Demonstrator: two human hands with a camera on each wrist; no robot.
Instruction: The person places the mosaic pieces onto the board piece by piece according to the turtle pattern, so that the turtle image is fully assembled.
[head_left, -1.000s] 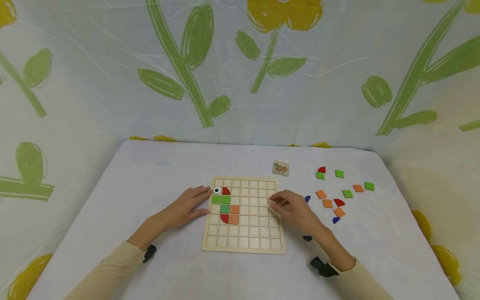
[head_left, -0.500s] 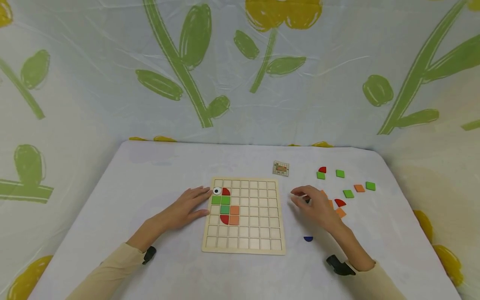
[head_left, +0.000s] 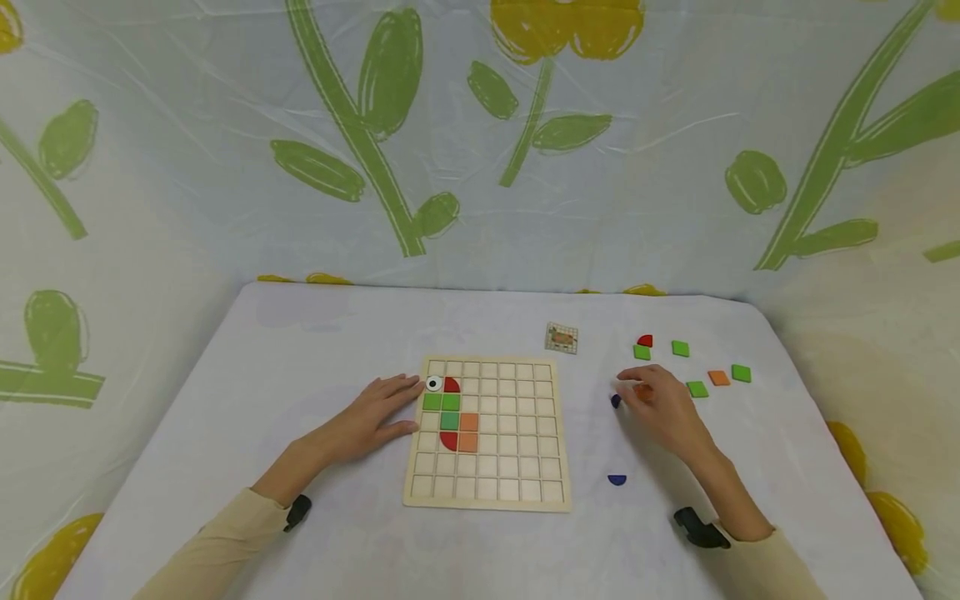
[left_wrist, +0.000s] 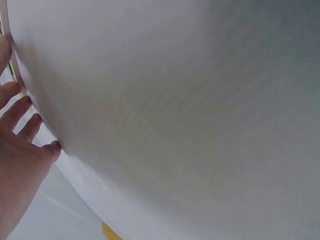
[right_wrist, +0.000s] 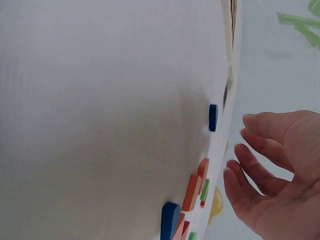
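Observation:
A wooden grid board (head_left: 517, 458) lies on the table. My left hand (head_left: 378, 408) rests at its left edge, fingers extended. In the board's left columns sit a round eye piece (head_left: 433, 383), two red quarter-circles (head_left: 452, 386), green squares (head_left: 442, 402) and two orange squares (head_left: 468, 432). My right hand (head_left: 667, 408) hovers over the loose pieces right of the board, fingers slightly bent. In the right wrist view it holds nothing, and orange tiles (right_wrist: 191, 192) lie on the table beyond it. A blue half-circle (head_left: 616, 402) lies beside its fingertips. The hand hides some pieces in the head view.
Another blue half-circle (head_left: 617, 480) lies nearer, right of the board. Loose green squares (head_left: 697, 389), an orange square (head_left: 718, 377) and a red quarter-circle (head_left: 645, 341) lie at the right. A small picture card (head_left: 562, 337) lies behind the board.
My right hand has moved rightward from the board's right edge to above the loose pieces, covering several of them. The left hand and the pieces on the board stay put.

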